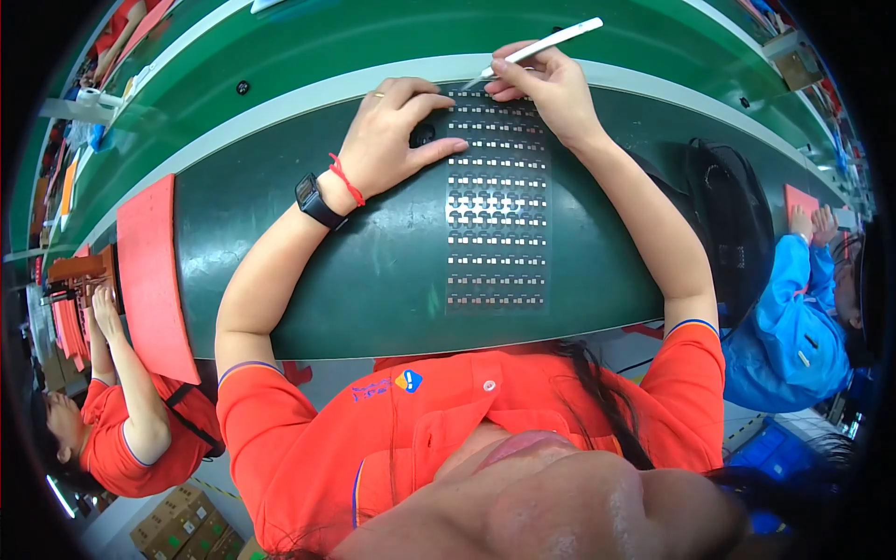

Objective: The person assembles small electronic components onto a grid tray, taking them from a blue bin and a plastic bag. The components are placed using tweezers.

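Clear component sheet (497, 203) flat on green worktop (597, 261), reaching its far side. Left hand (397, 131): thumb and index parted at sheet's edge. Right hand (551, 89): pinching white pen-shaped tool (543, 48). Sheet probably light, flexible, slick; hold by margins.

A head-mounted fisheye faces down toward the worktop (373, 280).

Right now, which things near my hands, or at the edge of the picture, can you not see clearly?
All in the head view:
Dark round thing: partly covered by the left hand, so its kind is unclear.
Clear sheet: its pale marks are too small to identify.
White pen in the right hand: tip too small to tell whether it touches the sheet.
Cardboard boxes: cut off by the lower edge.
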The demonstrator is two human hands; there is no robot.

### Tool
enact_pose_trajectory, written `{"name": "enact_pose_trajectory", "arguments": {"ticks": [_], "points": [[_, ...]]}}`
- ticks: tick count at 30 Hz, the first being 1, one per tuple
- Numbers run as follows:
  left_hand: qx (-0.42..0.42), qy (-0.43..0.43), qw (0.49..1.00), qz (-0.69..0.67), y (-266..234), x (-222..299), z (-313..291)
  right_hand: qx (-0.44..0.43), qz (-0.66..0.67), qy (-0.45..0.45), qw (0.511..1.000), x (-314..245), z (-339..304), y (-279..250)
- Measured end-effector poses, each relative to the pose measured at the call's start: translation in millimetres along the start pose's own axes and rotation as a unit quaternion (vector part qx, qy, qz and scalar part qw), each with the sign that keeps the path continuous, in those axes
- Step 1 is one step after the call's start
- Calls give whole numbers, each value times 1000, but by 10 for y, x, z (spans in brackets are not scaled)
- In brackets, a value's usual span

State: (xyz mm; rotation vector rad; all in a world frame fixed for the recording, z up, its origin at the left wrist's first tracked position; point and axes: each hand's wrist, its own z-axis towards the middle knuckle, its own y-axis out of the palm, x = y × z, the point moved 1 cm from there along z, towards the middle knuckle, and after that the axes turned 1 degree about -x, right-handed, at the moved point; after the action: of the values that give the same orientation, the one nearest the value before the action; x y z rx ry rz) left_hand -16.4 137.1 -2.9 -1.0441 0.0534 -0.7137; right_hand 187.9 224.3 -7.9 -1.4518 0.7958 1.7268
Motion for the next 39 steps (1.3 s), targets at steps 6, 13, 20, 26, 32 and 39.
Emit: {"name": "enact_pose_trajectory", "arguments": {"ticks": [6, 13, 20, 26, 32, 39], "points": [[-78, 45, 996, -3, 36, -35, -30, 53, -37, -6, 998, 157, 73, 68], [-98, 40, 994, 19, 2, 46, -99, 8, -16, 1, 1000, 138, 37, 59], [-92, 44, 995, 3, 1, 18, -110, -11, -25, -3, 1000, 152, 45, 77], [-94, 43, 995, -2, -4, 32, -97, -8, -29, 14, 999, 125, 56, 77], [-99, 41, 994, 1, -11, 40, -96, -17, -3, 35, 999, 118, 76, 38], [-101, 40, 994, -4, -21, 39, -90, -32, 9, 37, 999, 100, 65, 4]]}}
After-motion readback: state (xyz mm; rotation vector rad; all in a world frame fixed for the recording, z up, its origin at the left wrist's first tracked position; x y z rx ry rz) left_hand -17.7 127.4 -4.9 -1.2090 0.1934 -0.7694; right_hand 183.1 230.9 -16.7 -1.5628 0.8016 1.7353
